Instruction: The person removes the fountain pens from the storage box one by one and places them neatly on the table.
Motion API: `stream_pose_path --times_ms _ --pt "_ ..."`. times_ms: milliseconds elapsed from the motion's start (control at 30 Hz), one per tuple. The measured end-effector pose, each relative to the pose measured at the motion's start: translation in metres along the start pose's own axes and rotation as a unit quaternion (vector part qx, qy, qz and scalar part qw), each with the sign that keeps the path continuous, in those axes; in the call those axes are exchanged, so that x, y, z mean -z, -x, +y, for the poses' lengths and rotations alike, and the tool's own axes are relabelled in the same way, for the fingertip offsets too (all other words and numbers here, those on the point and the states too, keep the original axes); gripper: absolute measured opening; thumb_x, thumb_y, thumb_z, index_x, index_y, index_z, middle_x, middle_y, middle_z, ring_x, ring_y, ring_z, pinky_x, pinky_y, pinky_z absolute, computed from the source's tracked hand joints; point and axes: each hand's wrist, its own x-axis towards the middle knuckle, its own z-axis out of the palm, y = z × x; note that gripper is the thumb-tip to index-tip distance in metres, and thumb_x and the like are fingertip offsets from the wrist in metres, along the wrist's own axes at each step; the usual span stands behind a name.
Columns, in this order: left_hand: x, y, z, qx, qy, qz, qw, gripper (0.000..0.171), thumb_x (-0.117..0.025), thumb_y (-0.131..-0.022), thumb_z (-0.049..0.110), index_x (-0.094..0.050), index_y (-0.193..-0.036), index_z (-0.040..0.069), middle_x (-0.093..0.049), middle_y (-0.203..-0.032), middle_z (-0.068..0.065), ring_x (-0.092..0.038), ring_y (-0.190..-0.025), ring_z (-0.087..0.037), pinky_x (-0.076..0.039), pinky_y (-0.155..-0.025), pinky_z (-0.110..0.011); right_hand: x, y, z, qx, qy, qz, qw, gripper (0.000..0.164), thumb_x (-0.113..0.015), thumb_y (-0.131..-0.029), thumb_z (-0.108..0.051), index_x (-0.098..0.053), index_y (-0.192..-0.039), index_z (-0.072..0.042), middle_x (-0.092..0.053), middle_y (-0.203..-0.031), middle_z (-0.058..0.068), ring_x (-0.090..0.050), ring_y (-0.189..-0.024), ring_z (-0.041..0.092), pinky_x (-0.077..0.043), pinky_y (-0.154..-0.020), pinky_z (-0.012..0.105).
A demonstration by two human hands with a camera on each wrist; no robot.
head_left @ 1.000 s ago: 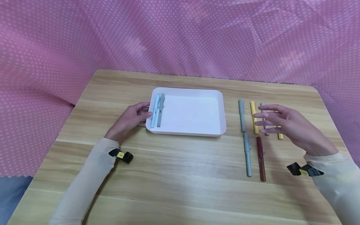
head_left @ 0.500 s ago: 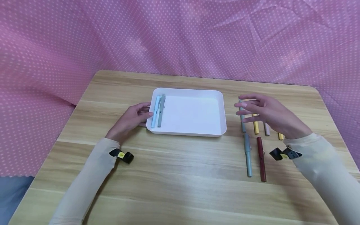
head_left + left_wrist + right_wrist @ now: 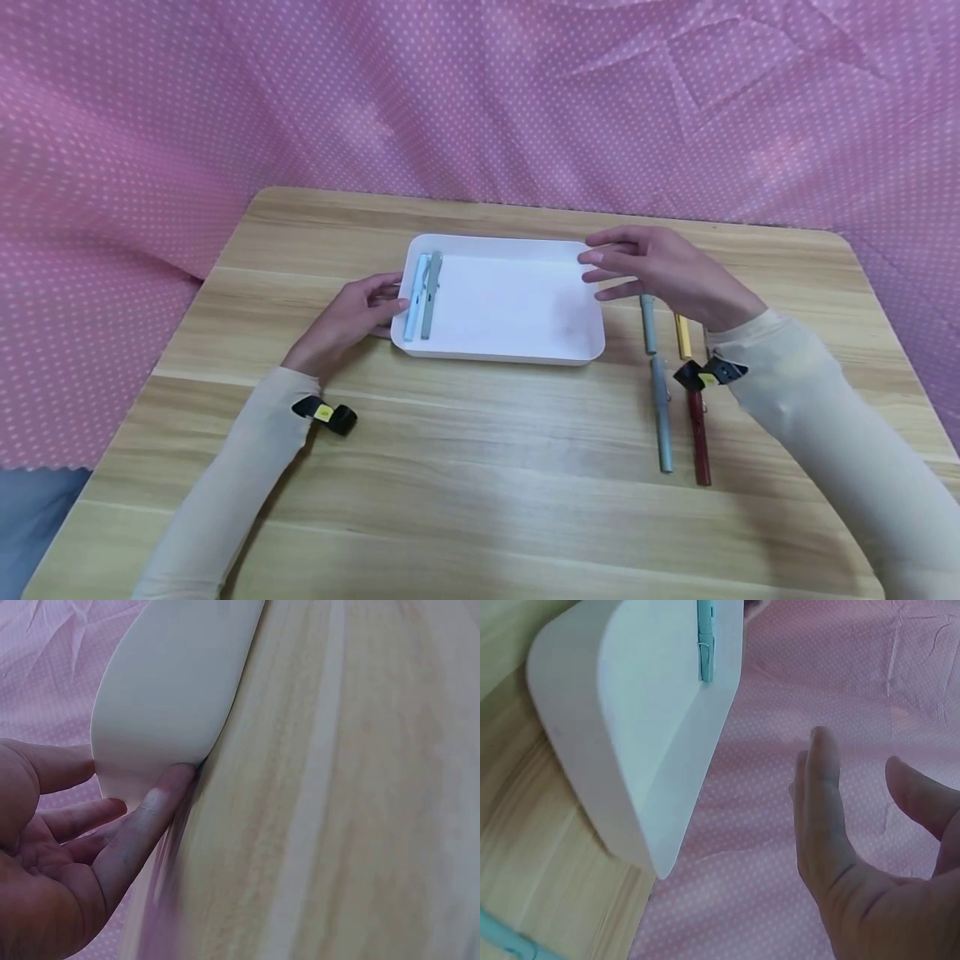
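Note:
A shallow white tray (image 3: 510, 321) lies on the wooden table, with a pale blue pen (image 3: 412, 310) and a grey-green pen (image 3: 431, 296) side by side along its left end. My left hand (image 3: 347, 321) holds the tray's left side, thumb at the rim; the left wrist view shows a fingertip (image 3: 180, 776) against the bottom edge of the wall. Above the tray's right rim hovers my right hand (image 3: 667, 268), fingers spread and nothing between them. In the right wrist view its thumb (image 3: 919, 795) stands apart from the fingers.
Right of the tray lie two blue-grey pens (image 3: 662, 417) end to end, a yellow pen (image 3: 682, 336) and a dark red pen (image 3: 699, 437). The right forearm covers other pens there. A pink dotted cloth (image 3: 480, 100) hangs behind the table.
My right hand has moved left and away from me, from over the pens to the tray's right rim. The left hand, tray and pens have stayed in place.

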Motion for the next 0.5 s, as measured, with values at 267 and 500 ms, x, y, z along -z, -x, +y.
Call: stream_pose_path --times_ms 267,500 --pt "0.002 0.000 0.004 0.008 -0.001 -0.003 1.0000 0.062 -0.063 -0.091 0.033 -0.036 -0.146 0.016 -0.051 -0.127 -0.007 -0.056 -0.110 -0.023 -0.058 -0.078 -0.033 -0.011 -0.030 -0.013 -0.015 -0.021 -0.019 0.999 0.050 -0.059 -0.095 -0.018 -0.040 -0.136 0.003 -0.054 -0.127 0.016 -0.054 -0.116 0.035 -0.055 -0.086 0.042" --pt "0.005 0.000 0.009 0.022 0.004 -0.005 0.9997 0.063 -0.063 -0.091 0.033 -0.036 -0.146 0.017 -0.050 -0.128 -0.007 -0.055 -0.111 -0.023 -0.058 -0.079 -0.033 -0.024 -0.054 -0.020 -0.050 -0.026 -0.029 0.998 0.043 -0.058 -0.095 -0.014 -0.045 -0.133 0.003 -0.054 -0.127 0.018 -0.057 -0.113 0.033 -0.056 -0.084 0.041"
